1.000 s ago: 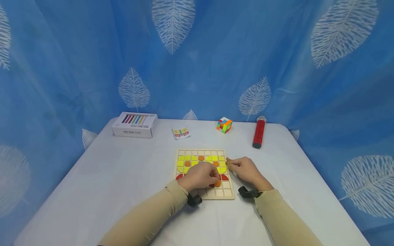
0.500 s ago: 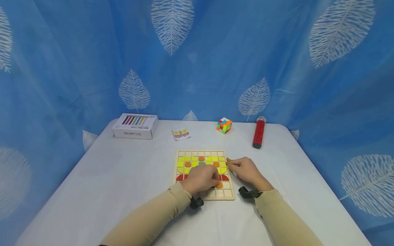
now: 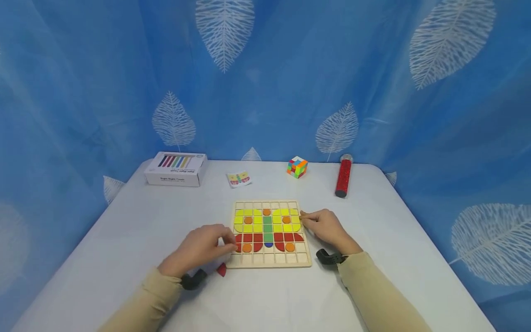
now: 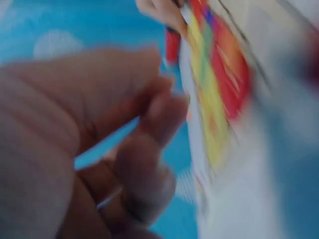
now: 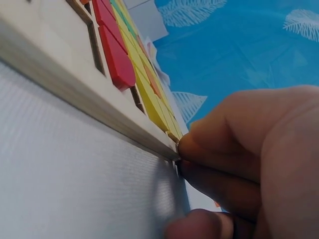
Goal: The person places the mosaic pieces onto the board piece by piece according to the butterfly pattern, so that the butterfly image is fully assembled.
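Observation:
A wooden puzzle board [image 3: 269,260] with a grid of square cells lies on the table, holding yellow, red, green, orange and blue tiles. My right hand [image 3: 327,228] pinches the board's right edge between thumb and fingers, as the right wrist view also shows. Beside the board's left edge is my left hand [image 3: 207,244], its fingers loosely bent and nothing visible between them; the left wrist view is blurred. A loose red tile [image 3: 221,269] lies on the tablecloth just off the lower left corner, near the left wrist. An orange round tile [image 3: 290,247] sits at the lower right of the pattern.
Behind the board lies a small picture card [image 3: 238,179] with a butterfly pattern. A white box [image 3: 176,169] stands at the back left. A colourful puzzle cube [image 3: 297,167] and a red glittery tube [image 3: 343,177] are at the back right. Blue leaf-patterned cloth [image 3: 265,92] surrounds the table.
My left hand has moved left, off the board's middle to its left edge, leaving the orange tile at the lower right. The right hand keeps its hold on the board.

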The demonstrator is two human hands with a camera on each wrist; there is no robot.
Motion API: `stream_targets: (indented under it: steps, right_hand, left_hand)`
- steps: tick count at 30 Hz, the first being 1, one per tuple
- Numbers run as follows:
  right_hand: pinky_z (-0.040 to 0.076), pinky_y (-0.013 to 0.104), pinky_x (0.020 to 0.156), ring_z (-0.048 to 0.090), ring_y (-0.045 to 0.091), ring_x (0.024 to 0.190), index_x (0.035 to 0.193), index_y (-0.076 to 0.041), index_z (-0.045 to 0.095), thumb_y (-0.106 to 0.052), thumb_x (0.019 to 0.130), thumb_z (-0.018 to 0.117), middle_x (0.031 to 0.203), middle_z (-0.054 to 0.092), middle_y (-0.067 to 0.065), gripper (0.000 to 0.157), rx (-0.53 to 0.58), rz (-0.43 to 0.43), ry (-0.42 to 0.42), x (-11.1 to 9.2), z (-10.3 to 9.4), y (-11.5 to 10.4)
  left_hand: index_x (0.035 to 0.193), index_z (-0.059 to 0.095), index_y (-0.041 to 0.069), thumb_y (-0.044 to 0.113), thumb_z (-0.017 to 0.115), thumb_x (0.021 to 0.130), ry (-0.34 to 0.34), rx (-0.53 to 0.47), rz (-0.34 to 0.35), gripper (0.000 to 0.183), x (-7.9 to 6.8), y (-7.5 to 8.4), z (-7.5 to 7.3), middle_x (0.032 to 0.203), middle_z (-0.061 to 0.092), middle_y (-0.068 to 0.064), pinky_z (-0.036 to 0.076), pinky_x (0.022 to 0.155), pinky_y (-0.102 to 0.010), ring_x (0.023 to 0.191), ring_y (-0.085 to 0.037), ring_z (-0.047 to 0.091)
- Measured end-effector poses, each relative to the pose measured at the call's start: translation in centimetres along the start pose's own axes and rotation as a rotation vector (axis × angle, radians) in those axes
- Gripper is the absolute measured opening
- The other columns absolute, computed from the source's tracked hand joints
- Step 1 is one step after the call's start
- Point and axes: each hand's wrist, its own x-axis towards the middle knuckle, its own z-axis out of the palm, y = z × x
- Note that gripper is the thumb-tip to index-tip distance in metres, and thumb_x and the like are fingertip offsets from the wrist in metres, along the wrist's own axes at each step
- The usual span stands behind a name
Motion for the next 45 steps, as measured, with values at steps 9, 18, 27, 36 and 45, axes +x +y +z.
stream_targets:
  steps: [9,18,27,36,45]
  right_hand:
    - [0.04,0.028,0.055,0.056,0.023,0.074,0.127,-0.015,0.074,-0.035,0.098,0.065,0.139,0.066,0.0,0.036,-0.025,0.013,0.012,0.0,-0.8,0.9]
    - [0.041,0.03,0.058,0.058,0.02,0.083,0.126,-0.016,0.074,-0.035,0.098,0.066,0.139,0.066,-0.001,0.035,-0.008,0.032,0.01,0.0,-0.4,1.2]
    - [0.04,0.029,0.059,0.063,0.023,0.092,0.126,-0.015,0.074,-0.034,0.098,0.065,0.138,0.067,-0.002,0.034,-0.009,0.025,0.01,-0.2,-0.1,0.6]
    - [0.038,0.028,0.053,0.056,0.02,0.077,0.125,-0.014,0.074,-0.033,0.098,0.065,0.137,0.067,-0.001,0.034,0.005,0.027,0.02,-0.3,0.1,0.3]
    - [0.041,0.031,0.066,0.065,0.024,0.105,0.125,-0.014,0.075,-0.032,0.098,0.065,0.138,0.067,-0.001,0.033,0.003,0.015,0.008,-0.1,0.2,-0.1]
  left_hand:
    - [0.099,0.07,0.031,0.051,0.093,0.068,-0.081,-0.051,-0.024,0.043,-3.2,-3.1,1.9,0.083,0.059,0.019,0.048,0.069,-0.024,0.078,-0.007,0.053]
    - [0.095,0.072,0.028,0.034,0.091,0.076,-0.05,-0.007,0.057,0.027,-3.4,-3.1,2.3,0.083,0.057,0.019,0.044,0.066,-0.023,0.073,-0.001,0.049]
    - [0.105,0.075,0.027,0.028,0.087,0.079,-0.028,0.026,0.006,0.029,-3.7,-3.3,2.3,0.09,0.06,0.02,0.048,0.068,-0.023,0.079,-0.003,0.052]
    - [0.096,0.075,0.027,0.02,0.087,0.078,0.021,0.011,-0.092,0.023,-3.6,-3.1,2.0,0.087,0.063,0.018,0.048,0.071,-0.027,0.078,-0.008,0.053]
    - [0.095,0.076,0.025,0.022,0.086,0.079,0.138,-0.005,-0.117,0.019,-3.2,-1.0,1.6,0.092,0.065,0.015,0.049,0.071,-0.028,0.077,-0.006,0.053]
